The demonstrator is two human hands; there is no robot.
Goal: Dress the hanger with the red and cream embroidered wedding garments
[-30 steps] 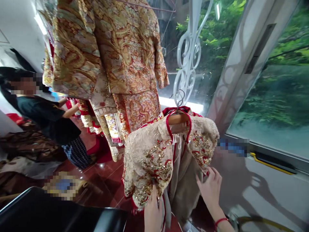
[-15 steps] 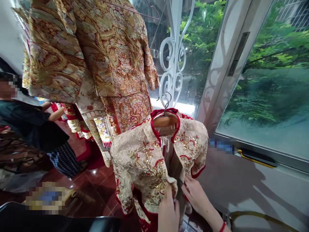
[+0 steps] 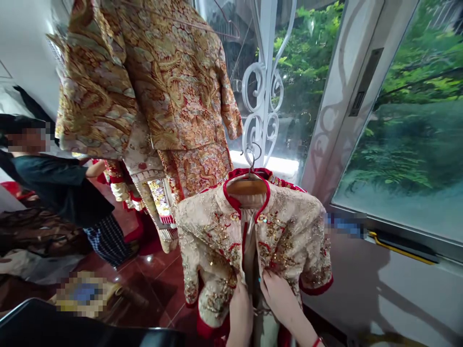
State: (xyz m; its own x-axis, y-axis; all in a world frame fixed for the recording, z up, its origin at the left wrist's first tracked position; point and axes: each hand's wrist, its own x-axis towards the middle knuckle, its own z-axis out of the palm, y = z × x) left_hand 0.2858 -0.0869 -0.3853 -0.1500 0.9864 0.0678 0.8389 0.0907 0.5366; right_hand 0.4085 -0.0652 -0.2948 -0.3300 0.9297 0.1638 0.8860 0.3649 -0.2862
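Observation:
A cream jacket point(image 3: 285, 231) with red trim and gold and red embroidery hangs on a wooden hanger point(image 3: 247, 185) hooked to a white scrolled metal post point(image 3: 266, 91). My left hand point(image 3: 239, 314) grips the left front edge of the jacket near its lower middle. Beside it, my right hand point(image 3: 281, 300), with a red cord at the wrist, pinches the right front edge. The two front edges are drawn close together between my hands.
A large gold and red brocade robe point(image 3: 159, 86) hangs above and to the left. A person in a dark top point(image 3: 61, 188) bends over at the left on a red-brown tiled floor. A glass door with a grey frame point(image 3: 340, 101) is at the right. A black object point(image 3: 72, 330) lies bottom left.
My hands moved inward and pulled the jacket's open front together; the jacket now hangs flatter and facing me. The right hand shifted left from the jacket's right side to its middle.

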